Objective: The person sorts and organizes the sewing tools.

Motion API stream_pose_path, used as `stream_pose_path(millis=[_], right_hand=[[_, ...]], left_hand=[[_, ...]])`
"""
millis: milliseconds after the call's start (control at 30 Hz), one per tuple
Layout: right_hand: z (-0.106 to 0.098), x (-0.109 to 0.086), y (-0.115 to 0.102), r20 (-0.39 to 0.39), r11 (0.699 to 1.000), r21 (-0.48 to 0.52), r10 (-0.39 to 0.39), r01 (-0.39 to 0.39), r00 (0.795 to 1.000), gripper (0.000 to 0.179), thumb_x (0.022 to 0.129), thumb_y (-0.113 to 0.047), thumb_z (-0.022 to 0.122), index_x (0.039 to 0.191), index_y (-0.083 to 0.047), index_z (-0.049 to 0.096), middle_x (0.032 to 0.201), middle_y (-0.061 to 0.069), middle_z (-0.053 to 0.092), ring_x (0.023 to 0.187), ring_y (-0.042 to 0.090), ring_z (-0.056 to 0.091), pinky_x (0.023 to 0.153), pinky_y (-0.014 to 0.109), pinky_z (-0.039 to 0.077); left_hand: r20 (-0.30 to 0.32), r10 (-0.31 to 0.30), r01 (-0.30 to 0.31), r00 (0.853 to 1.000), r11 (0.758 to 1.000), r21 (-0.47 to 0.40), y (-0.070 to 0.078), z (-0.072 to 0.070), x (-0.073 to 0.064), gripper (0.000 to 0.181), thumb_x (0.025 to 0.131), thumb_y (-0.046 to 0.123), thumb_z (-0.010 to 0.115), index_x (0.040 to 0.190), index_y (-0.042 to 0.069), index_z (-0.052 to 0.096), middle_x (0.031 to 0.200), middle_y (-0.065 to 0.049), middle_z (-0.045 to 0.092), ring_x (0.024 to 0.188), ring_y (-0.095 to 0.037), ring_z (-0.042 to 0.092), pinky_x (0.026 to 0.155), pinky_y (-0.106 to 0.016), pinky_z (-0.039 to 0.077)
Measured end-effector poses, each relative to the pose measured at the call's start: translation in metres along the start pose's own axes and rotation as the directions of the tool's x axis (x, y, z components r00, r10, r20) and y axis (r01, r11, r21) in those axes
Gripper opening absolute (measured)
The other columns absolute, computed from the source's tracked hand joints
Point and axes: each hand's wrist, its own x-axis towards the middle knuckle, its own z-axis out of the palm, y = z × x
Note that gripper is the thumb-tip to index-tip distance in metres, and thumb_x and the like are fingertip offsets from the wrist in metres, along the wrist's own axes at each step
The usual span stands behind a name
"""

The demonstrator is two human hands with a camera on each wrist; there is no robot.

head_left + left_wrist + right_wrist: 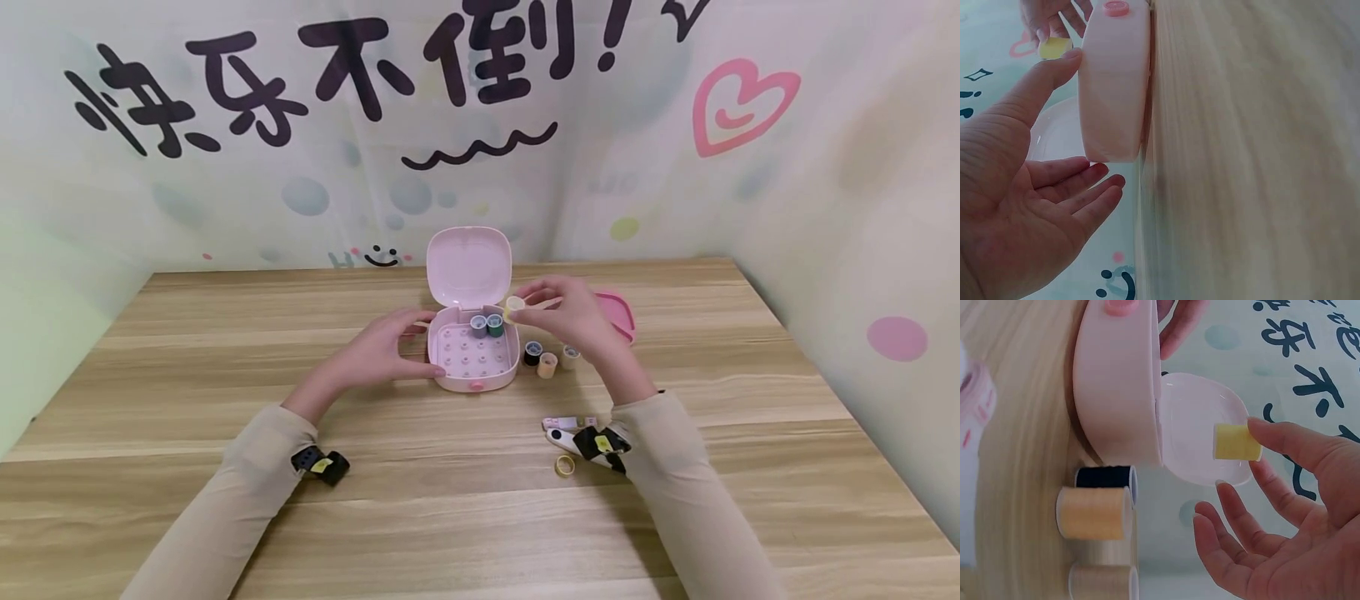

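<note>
Yellow spool (1235, 442) pinched in my right hand (570, 310), my spread left hand (375, 350) seemingly steadies the box (497, 382) toward the surface's (420, 500) far edge.

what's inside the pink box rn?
In the box: a gray spool and a green spool near the back, plus bare pegs. Hidden: what's under those spools, and the back right corner, covered in the head view by the yellow spool in the right hand.

Behind the wood-grain table (412, 525) stands a pale backdrop (240, 212) with black characters (352, 62), a wavy line (476, 145) and a pink heart (744, 108); a smiling face (381, 262) sits above the table's far edge. Left of the table is a greenish wall (60, 292); right of it, a whitish surface (832, 250) bears a pink spot (897, 338).
</note>
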Motion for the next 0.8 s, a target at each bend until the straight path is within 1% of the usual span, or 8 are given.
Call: stream_pose_path(millis=[67, 133, 333, 500, 633, 800], right_hand=[[0.003, 0.001, -0.002, 0.003, 1.0, 0.012, 0.006, -0.006, 1.0, 0.038, 0.093, -0.02, 0.081, 0.125, -0.002, 0.071, 0.133, 0.022, 0.068, 0.122, 0.038, 0.063, 0.102, 0.049, 0.057], [0.006, 0.002, -0.003, 0.003, 1.0, 0.011, 0.008, -0.008, 1.0, 0.037, 0.093, -0.02, 0.08, 0.124, -0.002, 0.071, 0.133, 0.022, 0.067, 0.124, 0.038, 0.062, 0.104, 0.051, 0.056], [0.014, 0.008, -0.005, 0.003, 1.0, 0.009, 0.006, -0.006, 1.0, 0.036, 0.093, -0.019, 0.081, 0.123, -0.002, 0.072, 0.135, 0.023, 0.067, 0.126, 0.039, 0.061, 0.104, 0.051, 0.057], [0.022, 0.015, -0.007, -0.004, 0.999, 0.022, 0.027, -0.027, 1.0, 0.035, 0.092, -0.021, 0.081, 0.121, -0.005, 0.073, 0.138, 0.022, 0.064, 0.129, 0.04, 0.059, 0.106, 0.054, 0.055], [0.028, 0.019, -0.009, -0.006, 0.999, 0.046, 0.03, -0.029, 1.0, 0.033, 0.091, -0.018, 0.082, 0.119, -0.004, 0.074, 0.14, 0.022, 0.063, 0.132, 0.04, 0.057, 0.108, 0.055, 0.054], [0.036, 0.023, -0.01, -0.014, 0.997, 0.047, 0.057, -0.057, 0.998, 0.032, 0.091, -0.019, 0.083, 0.118, -0.005, 0.074, 0.144, 0.021, 0.06, 0.136, 0.039, 0.053, 0.111, 0.055, 0.052]], left_hand=[[0.002, -0.004, 0.004, 1.0, 1.0, 0.002, 0.0, 0.0, 0.0, 0.08, 0.084, 0.024, 0.09, 0.149, -0.004, 0.053, 0.147, -0.023, 0.058, 0.137, -0.041, 0.057, 0.119, -0.053, 0.046], [0.005, -0.007, 0.007, 1.0, 1.0, 0.004, 0.001, 0.0, -0.001, 0.08, 0.084, 0.024, 0.089, 0.149, -0.004, 0.052, 0.147, -0.023, 0.057, 0.137, -0.041, 0.056, 0.119, -0.053, 0.046], [0.018, -0.001, 0.001, 1.0, 1.0, -0.003, 0.001, 0.0, 0.0, 0.08, 0.085, 0.022, 0.088, 0.15, -0.006, 0.051, 0.148, -0.024, 0.056, 0.137, -0.043, 0.056, 0.119, -0.053, 0.046], [0.034, -0.006, 0.006, 0.999, 1.0, -0.006, 0.002, -0.002, 0.0, 0.08, 0.087, 0.022, 0.087, 0.151, -0.006, 0.049, 0.149, -0.024, 0.055, 0.138, -0.044, 0.055, 0.119, -0.055, 0.046], [0.044, -0.009, 0.009, 0.999, 1.0, -0.003, 0.002, -0.002, 0.0, 0.08, 0.087, 0.022, 0.086, 0.152, -0.006, 0.048, 0.148, -0.024, 0.055, 0.137, -0.045, 0.055, 0.118, -0.057, 0.046], [0.048, 0.001, -0.001, 0.999, 1.0, -0.001, 0.002, -0.003, 0.001, 0.079, 0.088, 0.022, 0.086, 0.152, -0.006, 0.048, 0.147, -0.024, 0.056, 0.137, -0.045, 0.055, 0.118, -0.057, 0.046]])
